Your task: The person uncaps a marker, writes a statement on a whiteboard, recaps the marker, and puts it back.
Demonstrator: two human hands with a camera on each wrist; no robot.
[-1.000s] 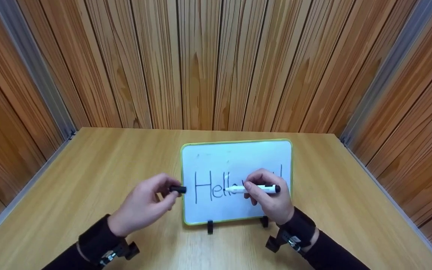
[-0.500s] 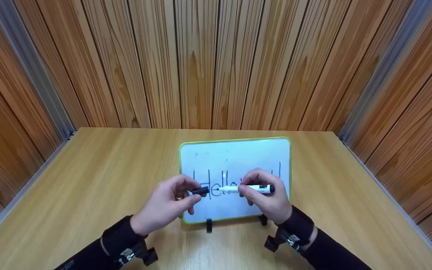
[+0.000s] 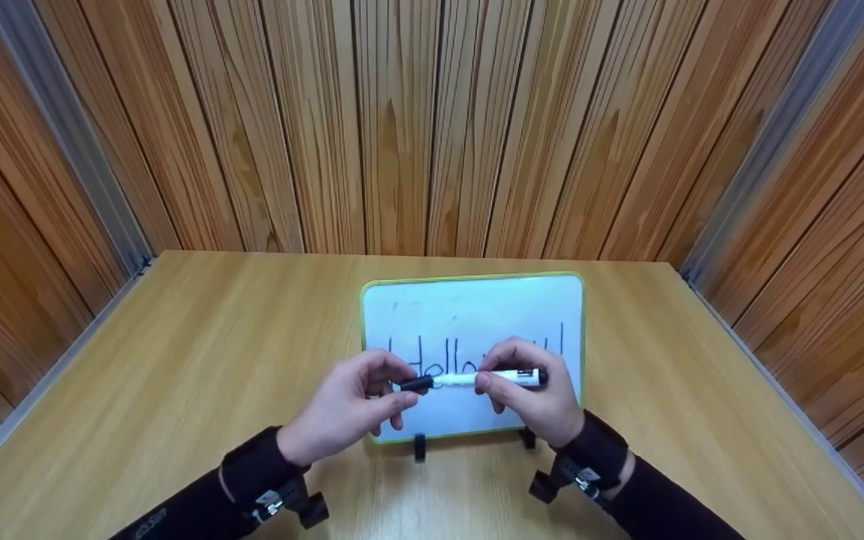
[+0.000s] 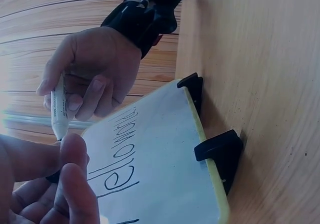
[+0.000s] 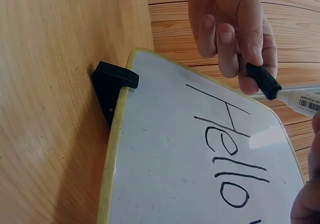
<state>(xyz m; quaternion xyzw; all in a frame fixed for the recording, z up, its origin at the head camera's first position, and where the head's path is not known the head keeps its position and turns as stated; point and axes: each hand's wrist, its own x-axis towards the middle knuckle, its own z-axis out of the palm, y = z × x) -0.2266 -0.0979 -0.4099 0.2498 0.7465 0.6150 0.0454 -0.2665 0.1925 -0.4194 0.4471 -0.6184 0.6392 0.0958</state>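
Note:
My left hand (image 3: pixel 353 405) pinches a black marker cap (image 3: pixel 417 384) between thumb and fingers. Its open end points right, at the tip of a white whiteboard marker (image 3: pixel 508 378). My right hand (image 3: pixel 541 397) grips that marker by its barrel, held level with the tip to the left. In the right wrist view the cap (image 5: pixel 263 81) meets the nib end of the marker (image 5: pixel 300 101), and the nib is hidden. Behind both hands stands a whiteboard (image 3: pixel 402 315) with a yellow-green rim, bearing "Hello" and more handwriting that the right hand partly covers.
Two black stand feet, a left one (image 3: pixel 420 448) and a right one (image 3: pixel 528 438), hold the whiteboard's lower edge on the wooden table (image 3: pixel 237 337). Wood-panelled walls (image 3: pixel 394 127) enclose the table's back and sides.
My left hand has moved right with the cap, from beside the board's left edge to the marker's tip. The right hand with the marker has shifted only slightly left.

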